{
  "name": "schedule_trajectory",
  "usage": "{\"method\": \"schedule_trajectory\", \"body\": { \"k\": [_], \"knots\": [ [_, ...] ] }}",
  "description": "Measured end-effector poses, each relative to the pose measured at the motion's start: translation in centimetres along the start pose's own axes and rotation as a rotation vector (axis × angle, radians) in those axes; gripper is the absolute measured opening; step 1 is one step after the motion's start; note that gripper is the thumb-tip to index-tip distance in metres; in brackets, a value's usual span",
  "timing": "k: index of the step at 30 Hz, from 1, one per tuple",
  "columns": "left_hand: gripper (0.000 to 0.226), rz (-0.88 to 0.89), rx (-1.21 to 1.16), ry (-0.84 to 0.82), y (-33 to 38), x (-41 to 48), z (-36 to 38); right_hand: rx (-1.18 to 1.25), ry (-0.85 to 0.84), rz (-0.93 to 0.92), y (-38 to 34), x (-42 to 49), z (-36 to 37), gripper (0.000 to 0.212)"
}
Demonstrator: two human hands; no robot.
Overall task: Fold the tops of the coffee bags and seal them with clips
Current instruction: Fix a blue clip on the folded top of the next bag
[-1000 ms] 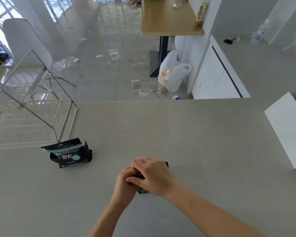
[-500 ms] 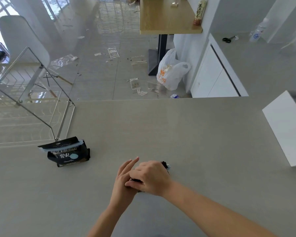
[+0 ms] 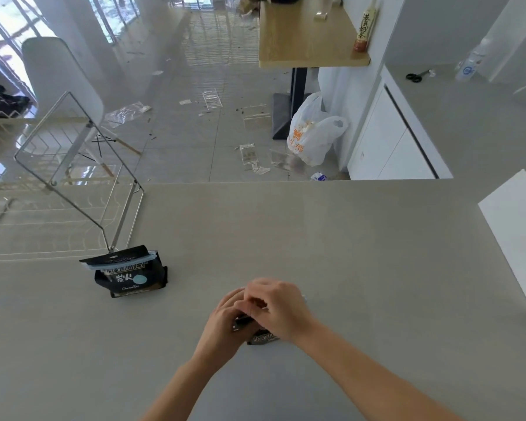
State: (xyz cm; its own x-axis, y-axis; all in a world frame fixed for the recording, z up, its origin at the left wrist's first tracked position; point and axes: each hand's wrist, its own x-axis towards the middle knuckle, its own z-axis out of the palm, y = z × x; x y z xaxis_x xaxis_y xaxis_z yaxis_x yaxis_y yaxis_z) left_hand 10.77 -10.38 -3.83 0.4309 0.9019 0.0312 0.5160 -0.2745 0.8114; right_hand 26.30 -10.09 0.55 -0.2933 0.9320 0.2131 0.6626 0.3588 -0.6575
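Observation:
A black coffee bag sits on the grey counter near its front, almost wholly covered by my hands. My left hand grips the bag's left side. My right hand is curled over its top, fingers pinched together; whether a clip is between them is hidden. A second black coffee bag stands to the left, its top folded over and held by a pale blue clip.
A wire rack stands at the counter's left edge, just behind the clipped bag. A white box sits at the right edge. Beyond the counter's far edge lie a littered floor, a plastic shopping bag and a wooden table.
My left fingers, briefly stretched out flat, have curled back around the bag. My right hand has lifted slightly and pinches at the bag's top. The clipped bag has not moved.

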Motion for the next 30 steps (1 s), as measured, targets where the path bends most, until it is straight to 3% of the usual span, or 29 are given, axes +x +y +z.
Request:
{"method": "schedule_trajectory", "body": {
  "k": [2, 5, 7, 10, 12, 16, 19, 21, 23, 26, 28, 30],
  "knots": [
    [0.027, -0.007, 0.046, 0.024, 0.3, 0.0, -0.4, -0.012, 0.034, 0.054, 1.2, -0.7, -1.4, 0.032],
    [0.034, -0.073, -0.027, 0.124, 0.4, -0.5, -0.5, 0.008, -0.051, 0.187, 3.8, -3.6, -3.3, 0.027],
    [0.035, -0.109, -0.152, 0.161, 0.3, -0.5, -0.2, 0.011, -0.063, 0.252, 4.5, -5.1, -3.7, 0.030],
    [0.038, -0.300, -0.457, 0.179, 1.0, 0.3, 0.2, -0.048, 0.009, 0.244, 4.1, -5.1, -3.2, 0.024],
    [0.036, -0.295, -0.496, 0.219, 1.3, 0.7, -0.4, -0.047, 0.070, 0.216, 3.6, -4.4, -3.1, 0.023],
    [0.032, -0.133, -0.380, 0.189, 1.5, 1.4, -2.4, 0.023, 0.186, 0.188, 3.4, -4.4, -2.8, 0.022],
    [0.031, -0.243, -0.234, 0.120, 1.8, 1.4, -2.4, 0.050, -0.022, 0.284, 4.0, -4.4, -2.0, 0.030],
    [0.028, -0.263, 0.001, 0.173, 2.1, 1.8, -2.8, 0.083, -0.070, 0.309, 4.6, -4.0, -1.7, 0.029],
    [0.027, -0.169, 0.273, 0.203, 2.7, 2.4, -3.5, 0.213, -0.008, 0.348, 4.7, -3.5, -1.7, 0.020],
    [0.019, -0.011, 0.333, 0.090, 4.8, 3.7, -2.9, 0.521, 0.104, 0.513, 4.4, -3.2, -1.2, 0.019],
    [0.016, 0.036, 0.342, 0.033, 6.1, 3.9, -1.3, 0.550, 0.193, 0.571, 4.3, -3.1, -0.5, 0.022],
    [0.014, 0.046, 0.384, 0.078, 6.3, 3.8, 0.3, 0.502, 0.242, 0.544, 4.1, -3.2, 0.3, 0.026]
  ]
}}
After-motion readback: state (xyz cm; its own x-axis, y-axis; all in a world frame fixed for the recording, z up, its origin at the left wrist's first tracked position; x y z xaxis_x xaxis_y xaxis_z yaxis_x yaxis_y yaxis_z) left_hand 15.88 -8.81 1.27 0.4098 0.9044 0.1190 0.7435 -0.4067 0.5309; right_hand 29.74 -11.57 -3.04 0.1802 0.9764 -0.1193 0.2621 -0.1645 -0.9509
